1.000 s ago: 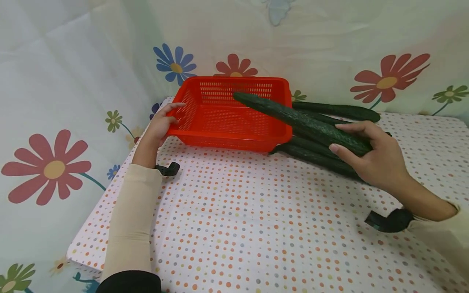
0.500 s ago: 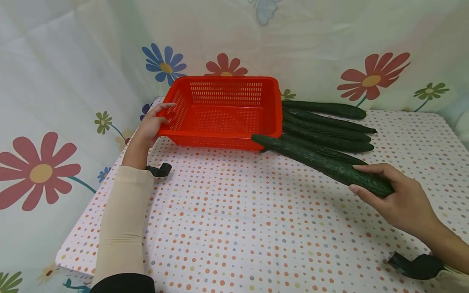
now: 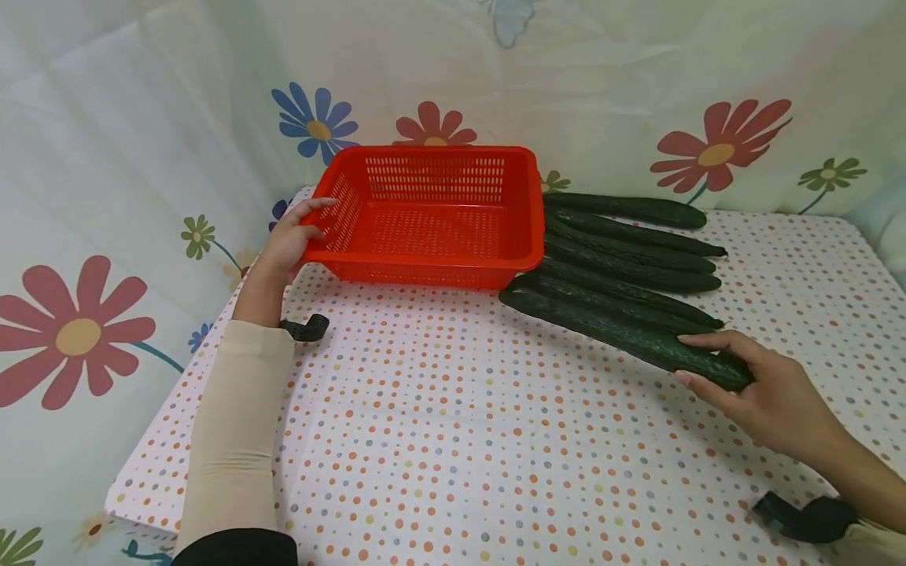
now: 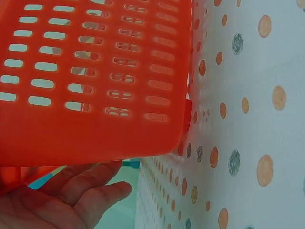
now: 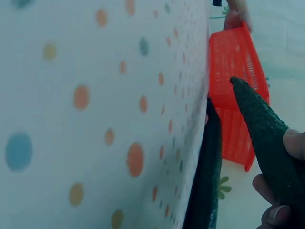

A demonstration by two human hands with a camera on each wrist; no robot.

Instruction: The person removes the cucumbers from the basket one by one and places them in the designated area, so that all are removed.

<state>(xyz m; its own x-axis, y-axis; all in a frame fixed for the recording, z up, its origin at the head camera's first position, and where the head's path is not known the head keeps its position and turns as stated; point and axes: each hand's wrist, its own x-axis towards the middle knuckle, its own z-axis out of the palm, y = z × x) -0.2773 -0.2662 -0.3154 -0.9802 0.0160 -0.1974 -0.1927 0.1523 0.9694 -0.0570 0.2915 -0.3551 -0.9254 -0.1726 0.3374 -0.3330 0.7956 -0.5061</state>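
My right hand (image 3: pixel 767 393) pinches the near end of a long dark green cucumber (image 3: pixel 616 332) between thumb and fingers. That cucumber lies along the front of a row of others, its far tip pointing at the basket. In the right wrist view, the fingers (image 5: pixel 279 212) and the tapering cucumber (image 5: pixel 264 126) show up close. My left hand (image 3: pixel 286 240) holds the left rim of a red plastic basket (image 3: pixel 425 258), fingers over the edge. The left wrist view shows the slotted basket wall (image 4: pixel 95 131) with that hand (image 4: pixel 78 193) at its rim.
Several more cucumbers (image 3: pixel 637 236) lie side by side right of the basket, their far ends close to its right wall. White dotted cloth (image 3: pixel 425 440) covers the table. A flowered curtain (image 3: pixel 594 86) hangs behind and to the left.
My right hand has brought the cucumber from over the basket's right side down and toward me, to the front of the row. Its far tip has dropped below the rim. The left hand keeps its hold.
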